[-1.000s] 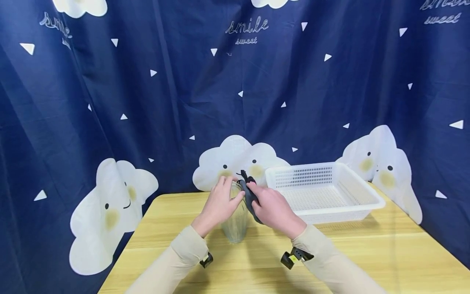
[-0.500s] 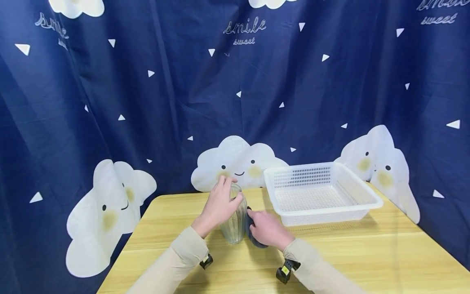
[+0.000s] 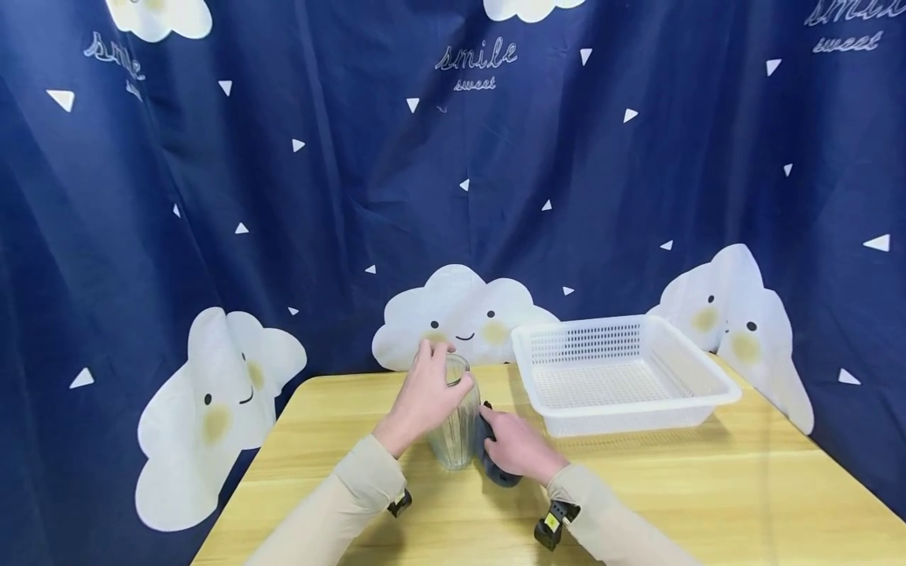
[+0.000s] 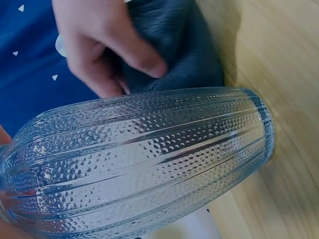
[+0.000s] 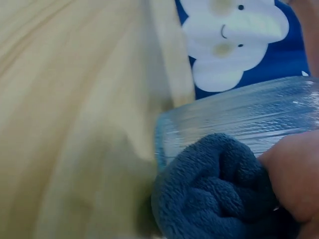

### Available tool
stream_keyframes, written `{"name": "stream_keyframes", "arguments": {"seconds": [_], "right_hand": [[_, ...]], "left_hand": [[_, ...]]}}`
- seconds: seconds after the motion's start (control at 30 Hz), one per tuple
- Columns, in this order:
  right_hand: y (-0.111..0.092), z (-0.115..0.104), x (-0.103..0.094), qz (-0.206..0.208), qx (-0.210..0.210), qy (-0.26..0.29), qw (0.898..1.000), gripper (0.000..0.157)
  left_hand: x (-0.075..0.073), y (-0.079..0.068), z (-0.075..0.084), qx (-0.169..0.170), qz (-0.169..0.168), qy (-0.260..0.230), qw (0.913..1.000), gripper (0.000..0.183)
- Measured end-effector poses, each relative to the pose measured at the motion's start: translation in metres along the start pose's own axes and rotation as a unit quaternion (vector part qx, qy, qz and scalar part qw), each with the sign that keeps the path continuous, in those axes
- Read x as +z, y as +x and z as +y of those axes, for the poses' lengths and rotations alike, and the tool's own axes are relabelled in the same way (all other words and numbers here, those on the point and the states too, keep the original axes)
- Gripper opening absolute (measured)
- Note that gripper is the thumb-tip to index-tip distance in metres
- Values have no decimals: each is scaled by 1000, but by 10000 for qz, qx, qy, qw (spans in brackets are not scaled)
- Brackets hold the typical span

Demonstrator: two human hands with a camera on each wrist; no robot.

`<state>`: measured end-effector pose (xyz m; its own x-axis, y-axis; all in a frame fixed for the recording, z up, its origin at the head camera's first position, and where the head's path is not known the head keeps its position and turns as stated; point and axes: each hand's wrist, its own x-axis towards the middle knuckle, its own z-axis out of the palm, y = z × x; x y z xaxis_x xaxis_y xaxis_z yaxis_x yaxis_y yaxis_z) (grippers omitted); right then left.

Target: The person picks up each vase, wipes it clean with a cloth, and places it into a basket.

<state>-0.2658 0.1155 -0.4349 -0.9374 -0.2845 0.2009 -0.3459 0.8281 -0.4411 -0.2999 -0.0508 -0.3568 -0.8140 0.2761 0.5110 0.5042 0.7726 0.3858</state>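
Note:
A tall clear glass vase (image 3: 453,436) with ribs and a dimpled texture (image 4: 149,154) stands upright on the table. My left hand (image 3: 425,397) grips it round its upper part near the rim, thumb on the near right side. In my right hand (image 3: 522,446) is a bunched dark blue-grey towel (image 3: 499,473), set against the vase's right side. The fuzzy cloth (image 5: 199,191) looks rolled up in the right wrist view and sits beside the vase's lower end. Part of the towel is hidden behind the right hand's fingers (image 4: 142,57).
A white perforated plastic basket (image 3: 630,401) stands to the right at the back of the wood-grain table (image 3: 672,495). Behind the table hangs a dark blue curtain (image 3: 340,196) with clouds and triangles on it.
My right hand has carried the towel from the vase's rim down along its right side, mostly in the first half second. The left hand keeps its hold near the rim.

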Motion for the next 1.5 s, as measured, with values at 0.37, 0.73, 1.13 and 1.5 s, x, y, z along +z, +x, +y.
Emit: {"name": "stream_keyframes", "arguments": {"seconds": [0.37,0.73,1.13,1.5], "right_hand": [[4,-26,-66,1693,-735,137,9827,50],[2,-19,-53,1634,-909,-569,9807,51],[0,10,-2,79,-490,-284,9984,53],[4,5,-22,39,-240,194,9995,49]], "left_hand": [[7,1,-2,142,299,230,9992,47],[-1,0,3,179,145,289,9993,58],[-7,-2,10,-77,-481,-114,9987,48],[2,4,3,67,-83,117,9999,49]]}}
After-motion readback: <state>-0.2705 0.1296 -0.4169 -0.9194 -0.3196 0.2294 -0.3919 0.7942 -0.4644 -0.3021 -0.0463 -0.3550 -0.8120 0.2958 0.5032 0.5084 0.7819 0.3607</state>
